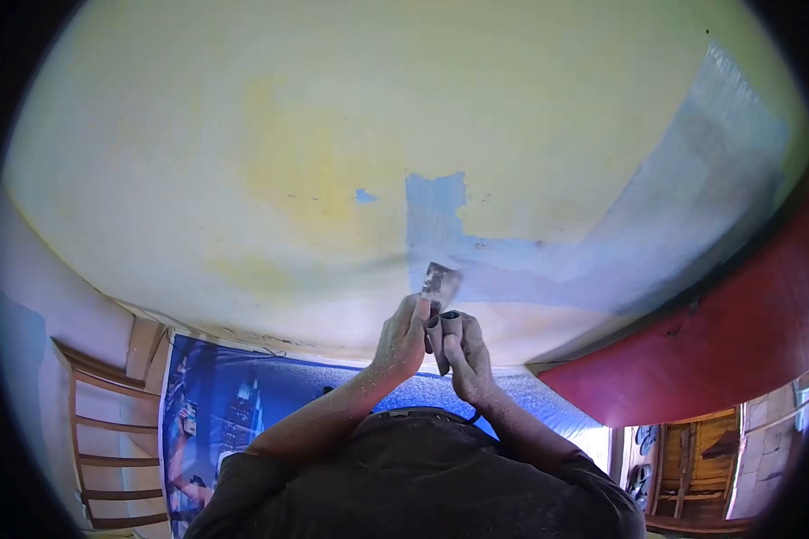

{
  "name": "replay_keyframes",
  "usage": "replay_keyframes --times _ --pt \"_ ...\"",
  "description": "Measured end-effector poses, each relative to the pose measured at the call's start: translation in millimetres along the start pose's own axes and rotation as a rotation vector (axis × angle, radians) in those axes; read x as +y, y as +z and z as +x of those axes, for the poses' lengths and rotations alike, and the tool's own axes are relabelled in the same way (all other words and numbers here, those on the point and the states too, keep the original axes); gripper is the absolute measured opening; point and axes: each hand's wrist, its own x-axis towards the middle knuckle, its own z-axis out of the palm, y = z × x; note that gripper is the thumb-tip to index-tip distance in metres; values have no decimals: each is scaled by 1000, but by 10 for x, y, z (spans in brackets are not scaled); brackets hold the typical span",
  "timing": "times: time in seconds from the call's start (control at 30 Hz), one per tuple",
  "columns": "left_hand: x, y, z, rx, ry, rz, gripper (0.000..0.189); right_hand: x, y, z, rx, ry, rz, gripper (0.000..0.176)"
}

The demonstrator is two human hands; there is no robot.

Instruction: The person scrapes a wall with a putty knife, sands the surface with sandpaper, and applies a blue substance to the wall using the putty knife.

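Note:
My left hand [399,340] is closed, thumb up, around a scraper whose flat, dust-streaked blade [440,282] points up toward the wall. Right beside it, my right hand [471,361] pinches a curled grey sheet that looks like sandpaper [442,339], with rolled open ends facing up. The two hands nearly meet in front of my chest, and the sheet's left edge reaches the left fingers. Pale dust coats both hands and forearms. Behind them rises a pale yellow-white wall [530,117] with a bare blue patch [434,211] where paint is off.
A blue printed sheet with a city picture [243,395] hangs below the wall. To the left are wooden shelves or rungs [117,422]. A red panel [701,332] bulges at the right, above an opening with wooden boards [697,458].

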Motion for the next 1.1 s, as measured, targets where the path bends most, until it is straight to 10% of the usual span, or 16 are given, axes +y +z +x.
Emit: replay_keyframes --times 0.17,0.27,0.4,0.53,0.77,0.87,0.97,1.1 --pt "265 305 -161 -85 276 -203 43 -193 135 47 149 173 43 44" --pt "206 400 -85 -20 74 -406 49 -346 60 151 64 35 -258 51" --pt "499 160 -172 -3 -70 -500 44 -419 43 140 31 -21 371 65" --pt "448 192 -157 45 51 -387 49 -215 106 156 70 392 728 64" --pt "360 275 -50 -39 46 -262 49 79 -168 62 -26 455 683 51" --pt "547 64 -21 -228 -133 -261 44 -128 -161 67 78 395 190 46" --pt "275 24 149 110 187 -90 36 -83 -180 75 168 53 -357 56" --pt "467 -161 186 59 588 675 62 -23 -222 127 159 -85 -599 70"
